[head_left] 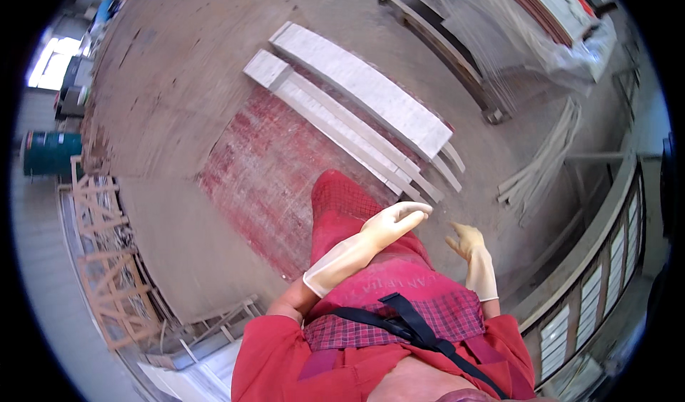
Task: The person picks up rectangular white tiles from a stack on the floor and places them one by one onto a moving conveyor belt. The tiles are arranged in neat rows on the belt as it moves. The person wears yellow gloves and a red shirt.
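Red shirt [275, 352] cloth bunches beneath a flat black strap [426, 339]. Left grip [392, 222], in smooth cream rubber, is empty, fingers straight, thumb parted; right grip [469, 242], likewise gloved, is empty, fingers loosely spread. Beyond the left lie long, pale, flat slabs [360, 84] and narrow strips [428, 186], over scuffed red sheeting [260, 163].

Left hand [394, 224] gloved, forearm [339, 263] angled inward, fingers [418, 207] extended; right hand [469, 241] gloved, fingers loosely bent.
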{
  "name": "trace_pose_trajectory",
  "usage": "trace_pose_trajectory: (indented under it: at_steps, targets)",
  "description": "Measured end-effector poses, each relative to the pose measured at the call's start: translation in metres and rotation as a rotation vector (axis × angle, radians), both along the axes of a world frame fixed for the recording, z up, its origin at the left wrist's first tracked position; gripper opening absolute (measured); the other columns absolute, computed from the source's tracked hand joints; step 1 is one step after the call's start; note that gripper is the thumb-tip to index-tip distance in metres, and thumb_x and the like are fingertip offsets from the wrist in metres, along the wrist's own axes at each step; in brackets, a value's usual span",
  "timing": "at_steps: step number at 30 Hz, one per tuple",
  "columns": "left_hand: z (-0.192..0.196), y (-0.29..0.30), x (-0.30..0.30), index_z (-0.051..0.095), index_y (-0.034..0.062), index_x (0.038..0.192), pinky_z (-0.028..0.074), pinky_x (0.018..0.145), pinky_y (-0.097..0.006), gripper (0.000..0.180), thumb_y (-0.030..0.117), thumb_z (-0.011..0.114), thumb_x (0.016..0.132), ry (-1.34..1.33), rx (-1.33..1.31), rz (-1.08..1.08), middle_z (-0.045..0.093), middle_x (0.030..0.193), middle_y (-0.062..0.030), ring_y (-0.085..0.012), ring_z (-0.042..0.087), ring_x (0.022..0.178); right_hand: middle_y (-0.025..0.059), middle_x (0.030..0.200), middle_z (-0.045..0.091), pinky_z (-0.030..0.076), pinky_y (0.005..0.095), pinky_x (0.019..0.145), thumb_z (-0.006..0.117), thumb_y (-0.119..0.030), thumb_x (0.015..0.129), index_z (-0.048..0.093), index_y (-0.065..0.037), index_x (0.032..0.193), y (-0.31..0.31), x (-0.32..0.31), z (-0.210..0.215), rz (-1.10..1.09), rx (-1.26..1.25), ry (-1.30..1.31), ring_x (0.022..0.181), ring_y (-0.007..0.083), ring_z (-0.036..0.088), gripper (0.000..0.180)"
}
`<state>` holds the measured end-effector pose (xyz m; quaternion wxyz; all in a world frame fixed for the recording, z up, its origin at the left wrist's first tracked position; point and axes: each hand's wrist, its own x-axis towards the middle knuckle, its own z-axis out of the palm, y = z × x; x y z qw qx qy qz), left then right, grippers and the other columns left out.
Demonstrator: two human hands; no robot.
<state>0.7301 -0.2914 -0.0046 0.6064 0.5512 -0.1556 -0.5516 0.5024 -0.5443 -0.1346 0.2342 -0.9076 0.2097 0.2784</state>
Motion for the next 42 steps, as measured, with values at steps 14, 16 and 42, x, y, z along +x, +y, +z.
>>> trace_pose_trajectory:
  at_steps: [14, 16, 42]
  targets:
    - [-0.064, 0.041, 0.107, 0.07, 0.0063, 0.144, 0.049, 0.115, -0.035, 0.04, 0.031, 0.066, 0.112, -0.043, 0.013, 0.223, 0.074, 0.139, -0.0083, -0.0176, 0.067, 0.131, 0.0221, 0.133, 0.076, 0.055, 0.0532, 0.106, 0.073, -0.052, 0.097, 0.064, -0.017, 0.151, 0.053, 0.139, -0.011, 0.183, 0.094, 0.06, 0.123, 0.0436, 0.071, 0.065]
    - [-0.081, 0.052, 0.148, 0.073, 0.0067, 0.14, 0.052, 0.112, -0.036, 0.041, 0.035, 0.068, 0.11, -0.114, 0.089, 0.232, 0.076, 0.135, -0.0087, -0.019, 0.07, 0.128, 0.0218, 0.132, 0.076, 0.055, 0.053, 0.106, 0.074, -0.051, 0.097, 0.064, -0.017, 0.152, 0.064, 0.172, -0.026, 0.221, 0.086, 0.088, 0.122, 0.0435, 0.071, 0.065]
    - [-0.218, 0.132, 0.49, 0.071, 0.0064, 0.126, 0.051, 0.088, -0.056, 0.04, 0.039, 0.069, 0.102, -0.655, 0.475, -0.016, 0.074, 0.102, -0.0154, -0.0374, 0.073, 0.099, 0.0197, 0.159, 0.055, 0.055, 0.0475, 0.113, 0.093, -0.013, 0.077, 0.029, -0.016, 0.172, 0.264, 0.963, -0.221, 0.464, -0.366, -0.387, 0.137, 0.0413, 0.063, 0.114]
